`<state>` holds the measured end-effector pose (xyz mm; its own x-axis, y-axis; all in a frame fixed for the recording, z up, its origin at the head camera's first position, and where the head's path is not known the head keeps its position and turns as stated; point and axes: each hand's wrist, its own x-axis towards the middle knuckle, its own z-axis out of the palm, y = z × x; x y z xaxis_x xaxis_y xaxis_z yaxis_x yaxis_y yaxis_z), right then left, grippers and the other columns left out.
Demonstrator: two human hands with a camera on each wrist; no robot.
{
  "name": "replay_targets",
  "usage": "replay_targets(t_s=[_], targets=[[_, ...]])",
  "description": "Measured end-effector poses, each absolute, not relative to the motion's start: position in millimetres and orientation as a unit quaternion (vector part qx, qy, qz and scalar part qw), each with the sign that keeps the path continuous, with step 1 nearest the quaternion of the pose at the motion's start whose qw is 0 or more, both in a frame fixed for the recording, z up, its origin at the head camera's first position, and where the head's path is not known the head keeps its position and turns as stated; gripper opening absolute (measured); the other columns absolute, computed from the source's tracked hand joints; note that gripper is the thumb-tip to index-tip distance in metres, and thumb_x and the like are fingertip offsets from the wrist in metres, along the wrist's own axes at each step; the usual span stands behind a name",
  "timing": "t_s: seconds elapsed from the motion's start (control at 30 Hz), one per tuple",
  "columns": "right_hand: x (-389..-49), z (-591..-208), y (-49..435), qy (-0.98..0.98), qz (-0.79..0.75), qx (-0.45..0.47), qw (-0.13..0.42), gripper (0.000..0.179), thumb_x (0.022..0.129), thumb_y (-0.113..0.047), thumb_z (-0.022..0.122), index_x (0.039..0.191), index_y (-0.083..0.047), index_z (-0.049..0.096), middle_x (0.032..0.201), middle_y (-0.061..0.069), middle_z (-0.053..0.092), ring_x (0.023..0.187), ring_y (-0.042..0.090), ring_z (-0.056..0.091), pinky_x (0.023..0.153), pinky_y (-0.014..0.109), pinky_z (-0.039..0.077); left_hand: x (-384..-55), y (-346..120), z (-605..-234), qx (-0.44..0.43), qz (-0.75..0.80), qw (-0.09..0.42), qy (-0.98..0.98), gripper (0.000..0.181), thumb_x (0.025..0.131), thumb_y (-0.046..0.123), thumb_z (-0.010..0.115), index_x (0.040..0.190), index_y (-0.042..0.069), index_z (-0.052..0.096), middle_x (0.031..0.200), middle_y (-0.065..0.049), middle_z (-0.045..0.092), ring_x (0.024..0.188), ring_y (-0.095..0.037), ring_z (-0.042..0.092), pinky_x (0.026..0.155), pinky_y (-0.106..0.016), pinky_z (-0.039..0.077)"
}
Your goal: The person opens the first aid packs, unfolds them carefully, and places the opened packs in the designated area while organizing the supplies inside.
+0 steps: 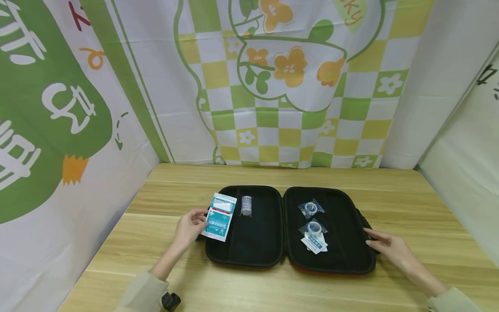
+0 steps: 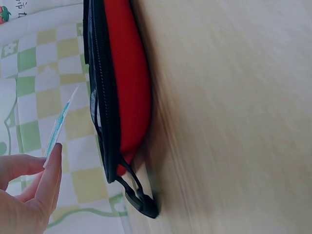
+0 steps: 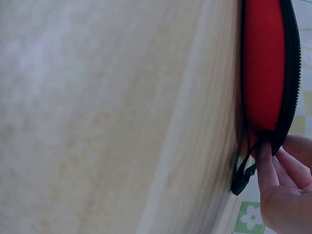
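My left hand [image 1: 190, 227] pinches a teal and white sachet [image 1: 221, 216] by its lower left edge, tilted over the left half of an open zip case [image 1: 256, 247]. In the left wrist view the sachet [image 2: 59, 126] stands edge-on between thumb and fingers, above the case's red side [image 2: 127, 73]. At the case's right rim, my right hand [image 1: 391, 250] grips the edge, thumb on top and fingers beneath, as the right wrist view shows beside the zip pull [image 3: 241, 181]. A small bottle [image 1: 246, 206] lies inside the left half.
In the case's right half lie two clear-wrapped tape rolls [image 1: 310, 209], the lower one overlapping some small white and blue packets [image 1: 315, 244]. The case rests on a wooden table [image 1: 249, 288]. Behind the table hangs a patterned curtain [image 1: 288, 130], with printed sheets at both sides.
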<state>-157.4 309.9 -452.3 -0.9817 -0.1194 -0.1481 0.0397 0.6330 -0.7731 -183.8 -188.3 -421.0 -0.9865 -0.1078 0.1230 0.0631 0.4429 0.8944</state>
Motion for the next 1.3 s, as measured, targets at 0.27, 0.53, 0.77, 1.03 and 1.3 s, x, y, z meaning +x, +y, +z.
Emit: replay_targets(t_s=[0.27,0.53,0.77,1.03,1.3], targets=[[-156,-451,309,0.897,-0.431,-0.017,0.095,0.058,0.089,-0.033,0.050,0.132,0.004,0.036,0.130,0.028,0.036,0.112,0.043,0.041,0.084,0.051,0.042,-180,-195,-426,0.018,-0.491,0.075,-0.867,0.030,0.069,-0.014,0.060,0.099,-0.012,0.058,0.074,-0.015,0.060,0.063,-0.016,0.056,0.052,-0.018,0.044],[-157,-450,309,0.899,-0.430,-0.021,0.083,0.057,0.089,-0.032,0.051,0.130,0.005,0.038,0.129,0.028,0.038,0.112,0.042,0.042,0.083,0.049,0.043,-180,-194,-430,0.019,-0.478,0.063,-0.876,0.034,0.068,-0.013,0.060,0.102,-0.010,0.058,0.072,-0.013,0.058,0.063,-0.016,0.054,0.050,-0.019,0.043],[-157,-451,309,0.900,-0.428,-0.022,0.080,0.056,0.088,-0.032,0.052,0.129,0.005,0.040,0.127,0.028,0.040,0.109,0.041,0.046,0.082,0.049,0.043,-178,-192,-433,0.025,-0.478,0.042,-0.877,0.036,0.066,-0.013,0.058,0.102,-0.008,0.059,0.072,-0.010,0.057,0.062,-0.016,0.055,0.051,-0.021,0.045],[-157,-451,309,0.897,-0.433,-0.019,0.089,0.058,0.089,-0.032,0.052,0.130,0.005,0.038,0.128,0.028,0.038,0.109,0.042,0.046,0.082,0.051,0.042,-174,-187,-438,0.027,-0.502,0.013,-0.864,0.037,0.066,-0.014,0.058,0.103,-0.008,0.059,0.071,-0.011,0.057,0.059,-0.013,0.052,0.047,-0.020,0.043],[-156,-451,309,0.895,-0.437,-0.018,0.091,0.058,0.089,-0.032,0.052,0.131,0.005,0.038,0.129,0.028,0.038,0.109,0.041,0.046,0.082,0.050,0.043,-175,-180,-442,0.027,-0.523,-0.010,-0.852,0.037,0.068,-0.015,0.059,0.104,-0.009,0.057,0.070,-0.011,0.054,0.056,-0.011,0.050,0.046,-0.020,0.045]])
